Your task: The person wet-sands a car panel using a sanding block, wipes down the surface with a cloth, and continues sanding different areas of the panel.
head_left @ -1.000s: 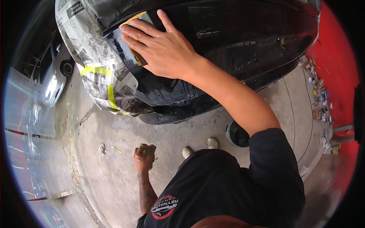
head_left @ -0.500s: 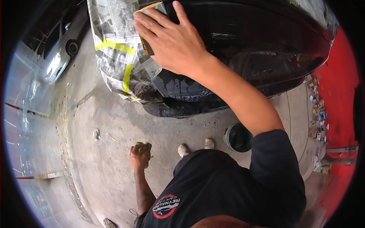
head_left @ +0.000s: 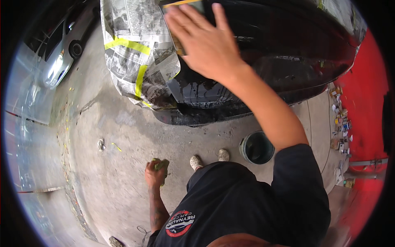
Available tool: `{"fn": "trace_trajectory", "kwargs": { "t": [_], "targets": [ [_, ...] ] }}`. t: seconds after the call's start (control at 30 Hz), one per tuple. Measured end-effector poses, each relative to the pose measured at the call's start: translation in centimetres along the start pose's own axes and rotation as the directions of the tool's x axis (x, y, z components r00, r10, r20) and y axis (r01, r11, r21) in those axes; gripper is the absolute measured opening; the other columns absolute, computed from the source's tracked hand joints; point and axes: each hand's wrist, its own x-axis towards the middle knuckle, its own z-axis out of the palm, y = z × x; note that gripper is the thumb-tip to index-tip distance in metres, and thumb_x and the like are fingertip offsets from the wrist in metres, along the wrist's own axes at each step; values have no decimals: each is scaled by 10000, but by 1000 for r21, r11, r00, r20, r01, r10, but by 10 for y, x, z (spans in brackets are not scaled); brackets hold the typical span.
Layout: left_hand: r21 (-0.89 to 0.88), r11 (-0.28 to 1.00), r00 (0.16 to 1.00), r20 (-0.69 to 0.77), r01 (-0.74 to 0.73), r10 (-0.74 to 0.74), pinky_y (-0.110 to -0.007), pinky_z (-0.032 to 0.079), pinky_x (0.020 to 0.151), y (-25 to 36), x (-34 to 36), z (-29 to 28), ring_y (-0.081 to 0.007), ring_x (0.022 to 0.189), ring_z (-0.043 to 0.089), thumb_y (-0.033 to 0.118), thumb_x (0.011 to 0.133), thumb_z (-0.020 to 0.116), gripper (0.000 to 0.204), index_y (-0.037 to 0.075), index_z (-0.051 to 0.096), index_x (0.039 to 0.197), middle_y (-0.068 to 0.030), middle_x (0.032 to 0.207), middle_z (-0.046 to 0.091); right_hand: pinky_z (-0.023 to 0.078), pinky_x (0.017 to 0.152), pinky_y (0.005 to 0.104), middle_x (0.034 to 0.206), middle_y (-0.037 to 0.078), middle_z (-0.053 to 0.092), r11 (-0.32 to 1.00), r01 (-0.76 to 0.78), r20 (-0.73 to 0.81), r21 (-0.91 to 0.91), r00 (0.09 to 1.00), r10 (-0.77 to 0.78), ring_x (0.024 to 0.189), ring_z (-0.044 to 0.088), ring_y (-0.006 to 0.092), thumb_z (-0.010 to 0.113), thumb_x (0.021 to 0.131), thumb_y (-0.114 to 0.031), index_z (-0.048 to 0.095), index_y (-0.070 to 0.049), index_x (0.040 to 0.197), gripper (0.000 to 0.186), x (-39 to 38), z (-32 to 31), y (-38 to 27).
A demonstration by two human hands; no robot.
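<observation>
My right hand (head_left: 212, 48) lies flat over a sanding block (head_left: 177, 44) with yellow edges, pressing it to the wet black car bumper (head_left: 284, 43). Most of the block is hidden under my palm and slightly spread fingers. Newspaper masking (head_left: 135, 20), held by yellow-green tape (head_left: 140, 80), covers the car body just left of the block. Lower down, away from the car, my left hand (head_left: 154, 176) is closed around a wet-looking greenish sponge or cloth (head_left: 161, 166); I cannot tell which.
A dark bucket of water (head_left: 257, 148) stands on the concrete floor (head_left: 123, 164) right of my shoes. Small boxes and cans (head_left: 340, 123) line the red wall (head_left: 368, 103). Clear plastic sheeting (head_left: 31, 107) hangs at left, near another car (head_left: 63, 53). A crumpled scrap (head_left: 101, 144) lies left.
My right hand and the sanding block have slid to the right across the bumper, away from the newspaper. My left hand has shifted slightly, still holding the greenish sponge or cloth.
</observation>
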Motion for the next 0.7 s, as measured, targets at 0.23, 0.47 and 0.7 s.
{"fn": "trace_trajectory", "kwargs": {
  "t": [0.23,0.47,0.7],
  "targets": [
    [64,980,982,-15,191,-190,-477,535,785,-31,-33,-22,-403,903,678,356,743,808,347,79,752,945,-203,956,680,202,1181,643,1641,124,301,969,-214,19,-120,976,218,1510,289,274,637,914,-270,374,-37,1538,716,-41,-26,38],
    [-5,1000,1000,-24,12,-12,-440,542,782,18,4,-28,-388,896,685,185,764,762,228,79,747,965,-195,952,686,217,1167,647,1605,8,384,997,-81,50,18,996,80,1483,316,195,636,867,-264,480,-128,1501,667,-35,14,-28],
    [-16,1000,1000,9,-11,11,-437,537,768,22,4,-15,-359,886,680,295,748,834,298,98,755,958,-154,957,683,222,1151,658,1611,7,369,986,-107,41,127,994,103,1481,316,200,673,842,-283,482,-123,1497,701,-44,17,-40]
  ]
}}
